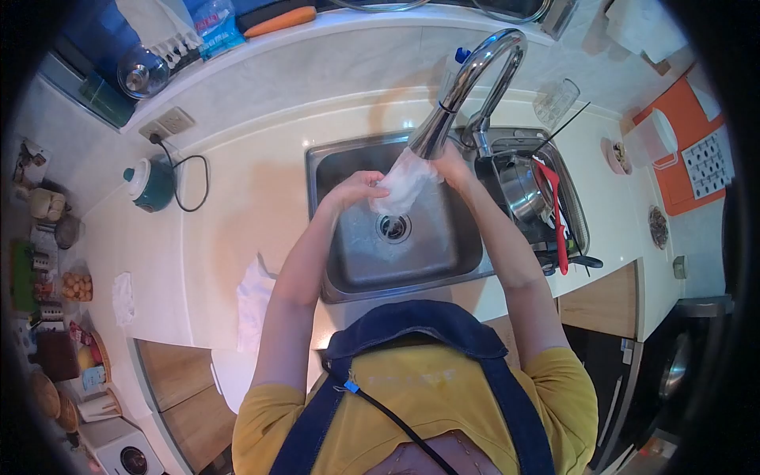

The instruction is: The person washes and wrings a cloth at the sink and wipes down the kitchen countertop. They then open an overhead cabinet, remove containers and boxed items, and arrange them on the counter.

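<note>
A crumpled white cloth (402, 187) hangs over the steel sink (348, 265), just under the faucet head (431, 134). My left hand (358, 188) pinches its left end between thumb and fingers. My right hand (453, 166) grips the upper right part, close beside the faucet head; most of its fingers are hidden behind the cloth and the spout. Below the cloth, the drain (393, 228) shows in the wet basin floor.
Right of the sink, a dish rack (586, 229) holds a steel pot (522, 190) and red-handled utensil (560, 229). Another white cloth (255, 301) lies by my left arm. A green-and-white corded appliance (150, 186) stands left. A glass (556, 103) sits behind the rack.
</note>
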A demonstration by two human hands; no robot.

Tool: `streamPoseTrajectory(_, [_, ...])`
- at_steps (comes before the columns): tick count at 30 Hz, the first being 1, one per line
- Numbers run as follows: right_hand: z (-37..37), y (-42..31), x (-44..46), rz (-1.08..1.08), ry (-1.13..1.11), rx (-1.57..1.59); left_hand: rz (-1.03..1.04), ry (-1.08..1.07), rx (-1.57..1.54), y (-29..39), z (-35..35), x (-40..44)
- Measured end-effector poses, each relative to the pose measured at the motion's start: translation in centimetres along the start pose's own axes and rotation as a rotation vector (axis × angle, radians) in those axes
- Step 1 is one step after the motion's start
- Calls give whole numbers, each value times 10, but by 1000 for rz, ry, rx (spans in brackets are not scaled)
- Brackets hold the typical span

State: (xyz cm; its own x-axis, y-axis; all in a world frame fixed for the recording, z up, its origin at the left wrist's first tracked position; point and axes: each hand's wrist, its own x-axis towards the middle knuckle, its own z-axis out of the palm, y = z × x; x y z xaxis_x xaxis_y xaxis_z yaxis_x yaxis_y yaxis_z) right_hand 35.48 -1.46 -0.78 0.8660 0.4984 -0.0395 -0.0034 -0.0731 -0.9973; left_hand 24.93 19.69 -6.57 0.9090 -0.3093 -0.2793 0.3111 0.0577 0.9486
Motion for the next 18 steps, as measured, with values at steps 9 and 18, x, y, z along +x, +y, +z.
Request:
streamPoseTrajectory(9, [-3, 26, -1, 41, 24, 94, 21, 39, -316, -54, 15, -20])
streamPoseTrajectory(18, [-29, 36, -14, 31, 180, 244, 149, 239, -759, -56, 39, -2])
